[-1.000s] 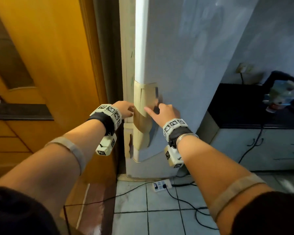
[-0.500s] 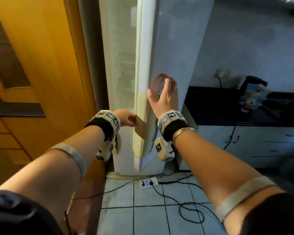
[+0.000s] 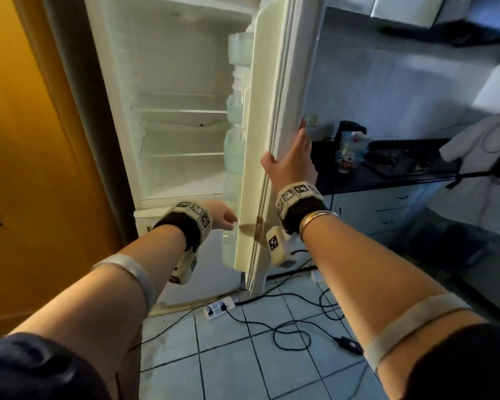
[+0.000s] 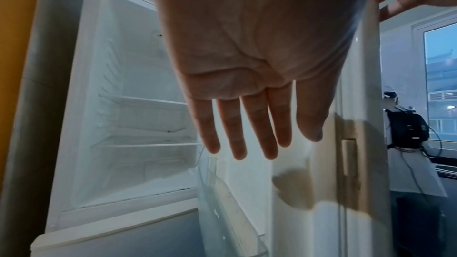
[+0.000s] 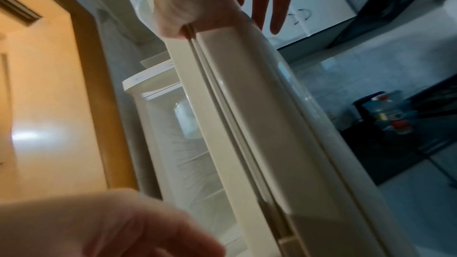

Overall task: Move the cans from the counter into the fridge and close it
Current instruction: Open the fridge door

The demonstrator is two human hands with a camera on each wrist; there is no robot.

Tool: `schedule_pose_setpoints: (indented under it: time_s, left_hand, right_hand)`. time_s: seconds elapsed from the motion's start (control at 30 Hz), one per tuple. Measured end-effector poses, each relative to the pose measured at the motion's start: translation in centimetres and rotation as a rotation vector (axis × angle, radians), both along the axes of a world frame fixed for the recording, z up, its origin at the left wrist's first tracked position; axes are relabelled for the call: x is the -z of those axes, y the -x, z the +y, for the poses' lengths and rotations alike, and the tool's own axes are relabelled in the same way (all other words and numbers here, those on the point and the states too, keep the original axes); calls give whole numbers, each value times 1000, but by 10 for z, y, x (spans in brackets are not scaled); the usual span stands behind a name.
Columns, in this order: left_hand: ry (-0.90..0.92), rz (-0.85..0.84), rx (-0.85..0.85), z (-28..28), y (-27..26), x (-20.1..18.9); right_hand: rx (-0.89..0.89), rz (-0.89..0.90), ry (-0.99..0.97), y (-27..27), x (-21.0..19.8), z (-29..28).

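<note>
Several cans (image 3: 347,153), too blurred to count, stand on the dark counter (image 3: 387,174) far right, beyond the white fridge (image 3: 168,116); its tall white door (image 3: 267,140) stands swung wide; my right hand (image 3: 291,166) holds the door's edge, thumb hooked inside, fingers flat outside; my left hand (image 3: 224,218) hangs spread and empty near the door's lower inner face.
</note>
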State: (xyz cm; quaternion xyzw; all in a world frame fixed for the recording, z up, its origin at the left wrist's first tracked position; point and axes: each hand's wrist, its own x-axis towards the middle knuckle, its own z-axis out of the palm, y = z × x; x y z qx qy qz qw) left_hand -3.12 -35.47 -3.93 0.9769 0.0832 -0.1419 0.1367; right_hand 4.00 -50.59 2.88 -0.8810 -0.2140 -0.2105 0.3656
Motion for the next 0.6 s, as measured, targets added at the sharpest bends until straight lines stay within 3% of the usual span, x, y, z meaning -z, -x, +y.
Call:
schedule_pose_setpoints:
  time_s: [0.3, 0.6]
  left_hand:
    - [19, -35, 13, -39, -23, 15]
    - [16, -17, -27, -68, -69, 12]
  right_hand:
    - [259, 76, -37, -71, 4, -90]
    - [296, 138, 30, -151, -2, -144]
